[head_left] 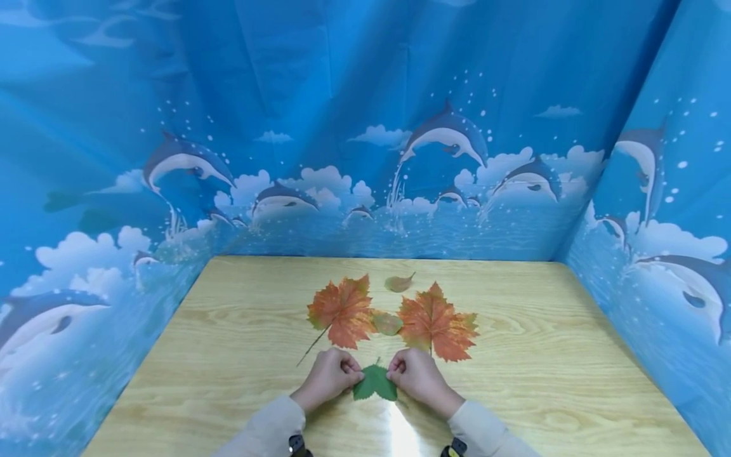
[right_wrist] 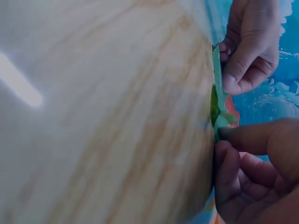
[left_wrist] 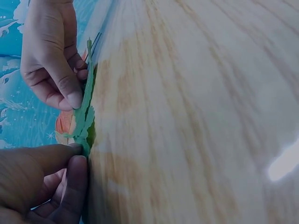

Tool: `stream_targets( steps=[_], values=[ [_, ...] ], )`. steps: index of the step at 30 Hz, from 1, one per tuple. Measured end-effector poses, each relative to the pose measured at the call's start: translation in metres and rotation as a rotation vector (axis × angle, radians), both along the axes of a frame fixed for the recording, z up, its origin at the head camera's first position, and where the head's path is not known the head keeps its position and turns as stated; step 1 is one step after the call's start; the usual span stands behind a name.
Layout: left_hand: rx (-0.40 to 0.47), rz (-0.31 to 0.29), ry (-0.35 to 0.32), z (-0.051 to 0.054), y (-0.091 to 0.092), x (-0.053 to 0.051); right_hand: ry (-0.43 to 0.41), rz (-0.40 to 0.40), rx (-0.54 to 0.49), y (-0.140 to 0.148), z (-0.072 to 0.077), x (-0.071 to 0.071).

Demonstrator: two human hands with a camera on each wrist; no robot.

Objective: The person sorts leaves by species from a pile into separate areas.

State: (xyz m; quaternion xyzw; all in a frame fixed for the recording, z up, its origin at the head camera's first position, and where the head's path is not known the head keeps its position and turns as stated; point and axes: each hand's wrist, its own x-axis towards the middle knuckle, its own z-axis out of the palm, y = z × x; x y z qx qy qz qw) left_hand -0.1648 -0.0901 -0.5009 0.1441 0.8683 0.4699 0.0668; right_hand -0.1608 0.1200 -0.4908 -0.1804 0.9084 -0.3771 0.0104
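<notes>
A green leaf (head_left: 375, 382) with toothed edges and two lobes spreads between both hands near the table's front, its short stem pointing away from me. My left hand (head_left: 329, 379) pinches its left edge between thumb and finger. On the opposite edge, my right hand (head_left: 421, 379) pinches it the same way. Seen almost edge-on in the left wrist view, the leaf (left_wrist: 84, 116) stays close to the tabletop. The right wrist view also shows the leaf (right_wrist: 217, 100) gripped at both ends. Parts of its edges are hidden under the fingertips.
Two large orange-red maple-like leaves lie beyond the hands, a left one (head_left: 341, 311) with a dark stem and a right one (head_left: 436, 324). Between them is a small yellow-green leaf (head_left: 387, 324), with another small leaf (head_left: 398, 284) farther back. Blue dolphin-print curtains (head_left: 342, 127) border the wooden table (head_left: 228, 355).
</notes>
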Motion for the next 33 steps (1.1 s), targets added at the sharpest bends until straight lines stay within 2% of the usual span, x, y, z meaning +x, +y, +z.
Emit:
stream_targets(
  steps=[13,20,24,27,30,33],
  values=[
    [0.0,0.01,-0.048,0.006,-0.001,0.0,0.023,0.015,0.019,-0.002,0.002,0.001],
    [0.011,0.022,-0.052,0.005,0.0,0.003,0.036,0.011,0.019,-0.002,0.001,0.001],
    [0.015,0.005,-0.072,0.005,-0.002,0.003,0.021,0.01,0.023,-0.002,-0.001,0.003],
    [-0.024,-0.005,-0.021,0.008,-0.007,0.0,0.021,0.01,0.021,-0.002,-0.002,0.003],
    [-0.062,0.034,0.04,0.016,-0.015,-0.006,0.024,0.007,0.018,-0.002,0.0,0.003],
    [-0.065,0.128,0.063,0.027,-0.026,-0.013,0.029,0.008,0.014,-0.002,0.001,0.003]
  ],
)
